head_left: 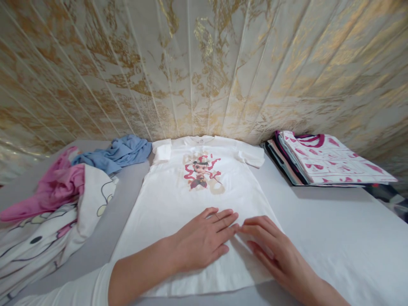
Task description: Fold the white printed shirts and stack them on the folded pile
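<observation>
A white T-shirt [178, 212] with a cartoon figure printed on its chest lies spread out in front of me, neckline away from me and short sleeves to the sides. My left hand [207, 238] rests palm down on its lower half, fingers stretched out, a thin ring on one finger. Close beside it, my right hand [270, 242] is over the shirt's lower right part, its fingers loosely bent and apart from the thumb. The fingertips of both hands nearly meet. Neither hand holds anything that I can see.
On the right stands a stack of folded clothes [344, 163], a white and pink patterned shirt on top. To the left lie a crumpled blue garment [117, 153], a pink one [60, 182] and a white printed one [35, 250]. A gold-patterned curtain [191, 63] hangs behind the pale surface [334, 229].
</observation>
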A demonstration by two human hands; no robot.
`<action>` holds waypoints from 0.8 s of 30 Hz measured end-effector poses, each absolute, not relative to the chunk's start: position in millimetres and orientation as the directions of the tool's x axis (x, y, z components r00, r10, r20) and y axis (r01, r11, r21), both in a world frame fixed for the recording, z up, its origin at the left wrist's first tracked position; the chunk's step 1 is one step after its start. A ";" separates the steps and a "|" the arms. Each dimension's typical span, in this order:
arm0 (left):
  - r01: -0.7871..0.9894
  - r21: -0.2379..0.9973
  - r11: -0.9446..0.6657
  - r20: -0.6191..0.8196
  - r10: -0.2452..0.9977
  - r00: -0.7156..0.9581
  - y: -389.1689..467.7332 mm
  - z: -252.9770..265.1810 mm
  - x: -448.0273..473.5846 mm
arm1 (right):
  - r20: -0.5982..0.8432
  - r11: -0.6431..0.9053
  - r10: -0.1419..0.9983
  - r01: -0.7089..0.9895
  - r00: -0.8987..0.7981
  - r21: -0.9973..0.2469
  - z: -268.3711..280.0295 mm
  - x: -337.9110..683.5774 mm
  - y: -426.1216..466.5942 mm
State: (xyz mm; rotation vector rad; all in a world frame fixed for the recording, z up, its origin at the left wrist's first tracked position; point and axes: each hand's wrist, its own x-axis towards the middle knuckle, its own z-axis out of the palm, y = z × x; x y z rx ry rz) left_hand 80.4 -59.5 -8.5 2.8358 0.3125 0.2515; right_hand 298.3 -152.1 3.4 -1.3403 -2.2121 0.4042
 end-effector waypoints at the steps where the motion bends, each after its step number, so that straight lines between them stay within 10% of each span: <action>1: 0.166 0.283 -0.945 0.158 0.217 0.963 -63.1 -5.9 81.6 | 0.288 0.419 0.905 0.770 -0.313 -0.481 -2.0 302.8 -149.5; 15: 0.218 0.301 -0.928 0.097 0.257 0.962 -110.9 5.2 144.6 | 0.241 0.360 0.930 0.816 -0.277 -0.453 -14.6 328.2 -142.3; 24: 0.040 0.388 -0.921 0.188 0.122 0.975 -111.7 -17.1 153.4 | 0.076 0.397 0.918 0.891 -0.390 -0.221 -16.4 337.1 -129.3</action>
